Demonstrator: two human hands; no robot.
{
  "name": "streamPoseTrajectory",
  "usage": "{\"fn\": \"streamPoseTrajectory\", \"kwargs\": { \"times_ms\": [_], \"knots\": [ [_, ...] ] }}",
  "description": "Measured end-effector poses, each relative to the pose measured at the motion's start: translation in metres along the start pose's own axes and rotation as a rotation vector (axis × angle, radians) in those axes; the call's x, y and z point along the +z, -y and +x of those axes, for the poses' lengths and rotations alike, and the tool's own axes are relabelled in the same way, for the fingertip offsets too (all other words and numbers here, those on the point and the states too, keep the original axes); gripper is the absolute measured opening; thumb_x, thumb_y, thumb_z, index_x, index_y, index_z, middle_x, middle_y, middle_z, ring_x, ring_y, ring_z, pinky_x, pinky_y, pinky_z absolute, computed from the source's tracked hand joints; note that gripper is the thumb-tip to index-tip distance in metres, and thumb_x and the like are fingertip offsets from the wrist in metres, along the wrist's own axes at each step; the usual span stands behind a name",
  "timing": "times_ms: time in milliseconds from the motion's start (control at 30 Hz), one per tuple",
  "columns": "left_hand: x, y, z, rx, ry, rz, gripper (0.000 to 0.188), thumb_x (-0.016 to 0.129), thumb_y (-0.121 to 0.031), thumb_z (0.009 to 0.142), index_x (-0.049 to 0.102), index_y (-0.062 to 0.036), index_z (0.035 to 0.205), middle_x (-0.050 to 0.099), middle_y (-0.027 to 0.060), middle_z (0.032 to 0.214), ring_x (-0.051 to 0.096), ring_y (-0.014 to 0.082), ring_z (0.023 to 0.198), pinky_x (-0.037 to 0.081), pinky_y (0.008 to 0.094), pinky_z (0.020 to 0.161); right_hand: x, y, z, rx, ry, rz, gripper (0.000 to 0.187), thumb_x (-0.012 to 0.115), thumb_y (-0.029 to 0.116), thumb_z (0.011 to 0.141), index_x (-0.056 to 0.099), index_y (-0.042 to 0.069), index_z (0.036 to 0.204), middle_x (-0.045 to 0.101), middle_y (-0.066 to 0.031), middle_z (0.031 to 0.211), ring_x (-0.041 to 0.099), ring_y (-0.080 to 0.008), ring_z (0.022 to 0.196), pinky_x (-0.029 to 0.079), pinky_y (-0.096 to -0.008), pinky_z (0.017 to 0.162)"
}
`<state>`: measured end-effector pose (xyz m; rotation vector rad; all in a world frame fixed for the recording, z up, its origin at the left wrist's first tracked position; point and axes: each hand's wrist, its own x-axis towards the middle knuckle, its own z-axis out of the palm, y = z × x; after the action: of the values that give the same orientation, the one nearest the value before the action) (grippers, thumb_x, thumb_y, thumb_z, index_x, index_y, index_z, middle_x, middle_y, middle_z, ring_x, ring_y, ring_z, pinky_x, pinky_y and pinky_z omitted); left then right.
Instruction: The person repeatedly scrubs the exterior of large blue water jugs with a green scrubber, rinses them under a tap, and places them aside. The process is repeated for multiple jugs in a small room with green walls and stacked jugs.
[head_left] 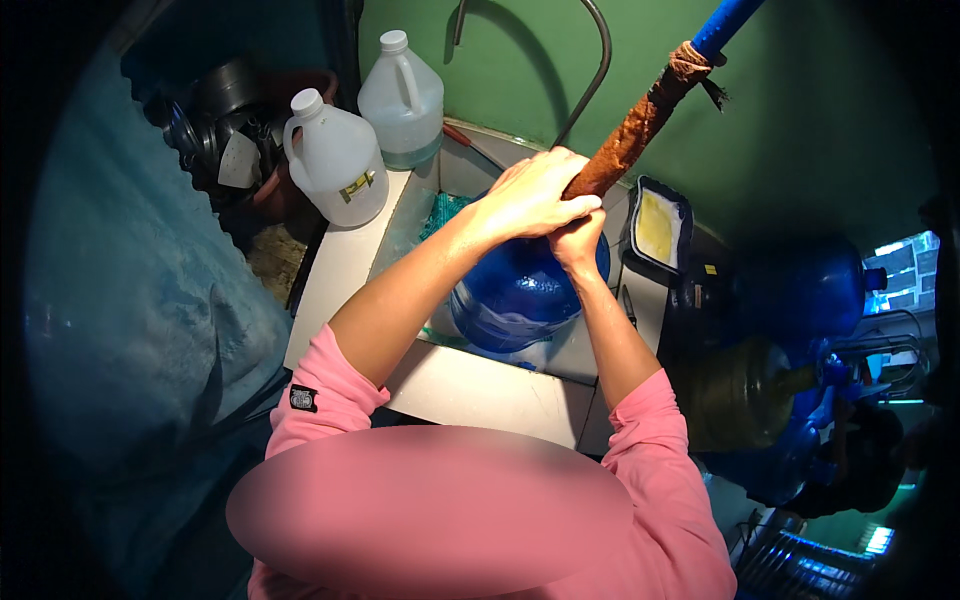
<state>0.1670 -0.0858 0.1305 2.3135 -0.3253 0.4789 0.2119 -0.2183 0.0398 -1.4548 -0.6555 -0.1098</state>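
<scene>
- Upper left: dark pans sit heaped in shadow.
- Right of them, a whitish handled jug and a clear jug stand upright.
- Upper centre: the left hand grasps the lower visible end of the brown-wrapped pole, which slants to the upper right.
- Centre, below the hands: a large blue bottle.
- The right hand touches the left from beneath; its fingers are mostly hidden, so I cannot tell their grip.
- Right of centre: a dark tray holds a yellow block.
</scene>
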Motion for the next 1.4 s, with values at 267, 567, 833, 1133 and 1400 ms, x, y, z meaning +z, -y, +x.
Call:
{"fn": "streamPoseTrajectory", "kwargs": {
  "times_ms": [267, 567, 833, 1133, 1400],
  "knots": [
    [0.007, 0.01, 0.012, -0.134, 0.097, -0.004, 0.029, 0.057, -0.023, 0.091, 0.063, -0.0061, 0.114, 0.07, 0.0187, 0.086, 0.068, 0.038, 0.078, 0.054, 0.0463, 0.074, -0.006, 0.002, -0.007, 0.123, -0.03, -0.123, 0.03, 0.081, 0.008, 0.077, 0.067, 0.0, 0.102, 0.071, -0.0028, 0.094, 0.065, -0.0119, 0.085, 0.054, -0.0301, 0.079],
    [-0.042, 0.106, 0.069, 0.142, -0.302, -0.892, 0.107, 0.077, -0.018, 0.087, -0.001, -0.0076, 0.16, 0.016, 0.0262, 0.164, 0.032, 0.0324, 0.147, 0.03, 0.0441, 0.118, -0.035, 0.047, -0.014, 0.041, -0.237, 0.135, 0.029, 0.073, -0.009, 0.076, 0.063, 0.0, 0.102, 0.069, -0.0087, 0.089, 0.067, -0.0181, 0.083, 0.056, -0.0322, 0.078],
    [0.029, 0.043, -0.177, -0.433, -0.074, -0.812, 0.097, 0.063, -0.064, 0.089, 0.023, -0.0114, 0.16, 0.018, 0.0113, 0.167, 0.012, 0.0316, 0.153, 0.006, 0.0451, 0.125, -0.243, 0.192, -0.056, 0.135, -0.061, 0.802, 0.044, 0.065, 0.027, 0.081, 0.058, 0.002, 0.116, 0.063, -0.0135, 0.112, 0.058, -0.029, 0.113, 0.039, -0.0453, 0.112],
    [-0.004, 0.106, -0.181, -0.854, -0.299, -1.168, 0.076, 0.066, -0.037, 0.091, 0.035, -0.0056, 0.153, 0.053, 0.0127, 0.142, 0.05, 0.0285, 0.13, 0.03, 0.0433, 0.119, -0.276, 0.054, -0.035, 0.175, -0.521, 0.404, 0.047, 0.056, 0.035, 0.089, 0.062, -0.001, 0.118, 0.065, -0.0159, 0.117, 0.061, -0.0303, 0.109, 0.045, -0.0447, 0.104],
    [-0.104, 0.031, -0.198, -0.546, -0.33, -0.751, 0.105, 0.092, -0.029, 0.06, 0.042, 0.0017, 0.147, 0.05, 0.0152, 0.14, 0.052, 0.0257, 0.125, 0.041, 0.0401, 0.108, -0.189, -0.082, -0.075, 0.624, -0.638, 0.818, 0.063, 0.05, 0.052, 0.096, 0.06, 0.0, 0.13, 0.064, -0.0176, 0.126, 0.06, -0.0326, 0.115, 0.048, -0.0477, 0.102]
  ]
}}
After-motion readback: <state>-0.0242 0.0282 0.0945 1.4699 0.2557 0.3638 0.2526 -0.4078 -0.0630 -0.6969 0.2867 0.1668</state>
